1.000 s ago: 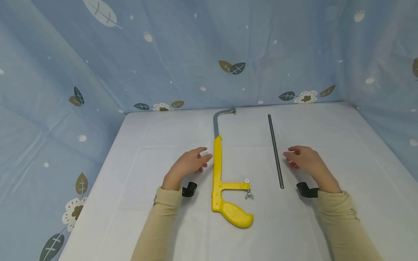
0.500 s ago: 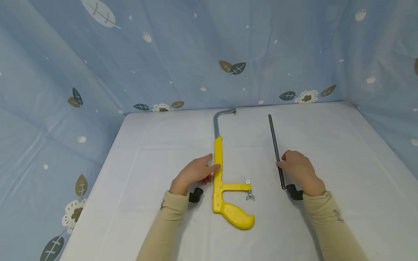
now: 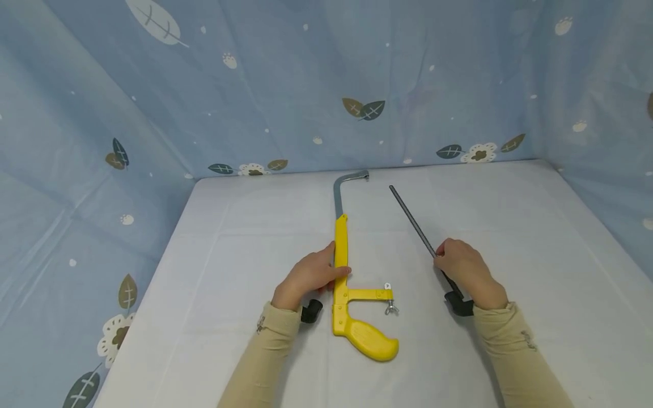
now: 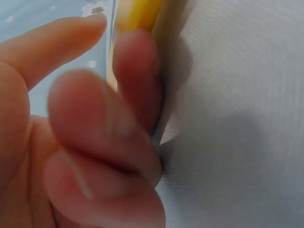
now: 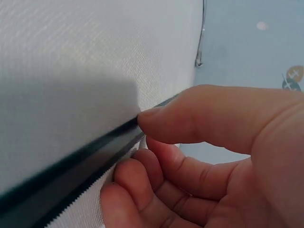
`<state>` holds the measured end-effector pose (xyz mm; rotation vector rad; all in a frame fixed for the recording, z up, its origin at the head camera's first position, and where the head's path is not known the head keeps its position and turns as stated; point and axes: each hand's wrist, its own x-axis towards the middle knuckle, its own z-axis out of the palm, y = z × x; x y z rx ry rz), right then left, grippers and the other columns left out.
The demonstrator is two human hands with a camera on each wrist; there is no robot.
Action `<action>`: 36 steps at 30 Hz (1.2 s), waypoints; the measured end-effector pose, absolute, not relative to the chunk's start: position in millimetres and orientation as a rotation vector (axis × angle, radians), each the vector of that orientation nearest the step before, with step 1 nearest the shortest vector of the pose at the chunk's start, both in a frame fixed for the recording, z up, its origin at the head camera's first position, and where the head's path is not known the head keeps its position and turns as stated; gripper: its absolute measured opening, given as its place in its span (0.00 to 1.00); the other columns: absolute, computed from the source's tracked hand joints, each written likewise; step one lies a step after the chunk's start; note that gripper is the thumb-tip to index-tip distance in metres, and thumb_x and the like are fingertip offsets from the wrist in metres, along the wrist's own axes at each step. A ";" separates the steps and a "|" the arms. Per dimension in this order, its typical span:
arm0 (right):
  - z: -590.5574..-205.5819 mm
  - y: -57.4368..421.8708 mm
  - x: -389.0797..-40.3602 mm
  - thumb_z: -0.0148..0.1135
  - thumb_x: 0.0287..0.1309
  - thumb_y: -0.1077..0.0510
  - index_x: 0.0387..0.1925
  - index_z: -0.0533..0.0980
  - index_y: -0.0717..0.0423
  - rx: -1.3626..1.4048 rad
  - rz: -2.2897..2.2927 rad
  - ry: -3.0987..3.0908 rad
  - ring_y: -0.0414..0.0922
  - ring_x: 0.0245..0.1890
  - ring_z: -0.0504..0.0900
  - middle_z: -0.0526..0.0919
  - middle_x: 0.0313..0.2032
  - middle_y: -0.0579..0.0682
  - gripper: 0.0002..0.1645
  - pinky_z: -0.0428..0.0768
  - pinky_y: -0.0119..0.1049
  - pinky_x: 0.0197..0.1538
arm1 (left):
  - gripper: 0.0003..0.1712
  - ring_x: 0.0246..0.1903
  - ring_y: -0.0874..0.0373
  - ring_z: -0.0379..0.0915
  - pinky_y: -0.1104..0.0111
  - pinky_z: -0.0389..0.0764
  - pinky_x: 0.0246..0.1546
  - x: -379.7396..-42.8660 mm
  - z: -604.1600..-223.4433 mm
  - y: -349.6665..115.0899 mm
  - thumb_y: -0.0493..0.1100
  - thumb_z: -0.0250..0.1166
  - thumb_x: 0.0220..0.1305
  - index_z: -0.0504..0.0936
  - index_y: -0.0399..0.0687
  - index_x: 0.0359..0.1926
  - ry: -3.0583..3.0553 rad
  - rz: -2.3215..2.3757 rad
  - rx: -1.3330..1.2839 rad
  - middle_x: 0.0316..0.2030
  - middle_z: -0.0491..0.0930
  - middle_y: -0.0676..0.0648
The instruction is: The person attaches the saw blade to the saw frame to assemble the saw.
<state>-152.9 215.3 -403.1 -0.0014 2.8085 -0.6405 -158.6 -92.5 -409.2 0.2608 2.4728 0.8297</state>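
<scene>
A yellow hacksaw frame (image 3: pixel 340 241) with a grey metal front arm (image 3: pixel 338 195) lies lengthwise on the white tabletop in the head view. Its handle (image 3: pixel 372 341) points toward me, and a wing nut (image 3: pixel 391 309) sits on the short crossbar. My left hand (image 3: pixel 310 273) grips the frame's middle, thumb across the top and index finger along the left edge. To the right, my right hand (image 3: pixel 466 269) pinches a dark hacksaw blade (image 3: pixel 412 220) near its close end. Fine teeth show along the blade (image 5: pixel 85 164) in the right wrist view.
The white cloth-covered table (image 3: pixel 229 226) ends at a blue curtain (image 3: pixel 285 85) printed with leaves and flowers, which rises behind and at both sides. Black wrist mounts (image 3: pixel 459 304) jut inward from both cuffs.
My right hand moved left and took hold of the blade, whose far end has swung left. My left hand came right and closed around the frame, which lies nearly where it was.
</scene>
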 end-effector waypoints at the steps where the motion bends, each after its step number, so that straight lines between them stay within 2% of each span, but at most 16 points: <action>1: -402.9 214.8 -152.6 0.53 0.48 0.61 0.35 0.73 0.68 -0.006 -0.637 2.811 0.50 0.31 0.73 0.76 0.31 0.58 0.13 0.71 0.41 0.31 | 0.44 0.12 0.57 0.67 0.69 0.66 0.15 -158.4 -408.8 -92.5 0.59 0.58 0.56 0.51 0.47 0.67 2.477 0.823 0.264 0.15 0.74 0.50; 10: -398.0 215.8 -152.2 0.52 0.49 0.60 0.38 0.71 0.65 -0.023 -0.674 2.783 0.50 0.31 0.73 0.76 0.32 0.57 0.14 0.70 0.40 0.30 | 0.48 0.11 0.58 0.65 0.70 0.64 0.14 -157.4 -403.5 -93.1 0.58 0.60 0.54 0.46 0.46 0.69 2.498 0.814 0.262 0.14 0.73 0.50; 19: -397.2 216.4 -154.3 0.52 0.58 0.56 0.42 0.73 0.65 -0.096 -0.747 2.749 0.49 0.35 0.74 0.76 0.38 0.58 0.16 0.72 0.41 0.34 | 0.50 0.11 0.57 0.65 0.69 0.64 0.14 -156.0 -401.2 -91.0 0.59 0.59 0.54 0.43 0.48 0.69 2.513 0.794 0.233 0.14 0.71 0.50; 27: -401.3 215.1 -157.4 0.51 0.60 0.55 0.46 0.71 0.63 -0.071 -1.072 2.683 0.43 0.29 0.77 0.77 0.36 0.55 0.17 0.75 0.36 0.32 | 0.50 0.11 0.56 0.67 0.70 0.64 0.14 -154.2 -403.0 -89.6 0.59 0.59 0.55 0.42 0.48 0.69 2.512 0.785 0.229 0.13 0.71 0.49; 36: -409.0 206.5 -158.6 0.53 0.59 0.51 0.49 0.69 0.63 -0.008 -1.404 2.570 0.47 0.31 0.77 0.76 0.38 0.58 0.22 0.77 0.36 0.34 | 0.51 0.11 0.55 0.68 0.69 0.63 0.15 -151.9 -404.3 -89.1 0.59 0.59 0.54 0.41 0.49 0.70 2.466 0.823 0.200 0.13 0.72 0.48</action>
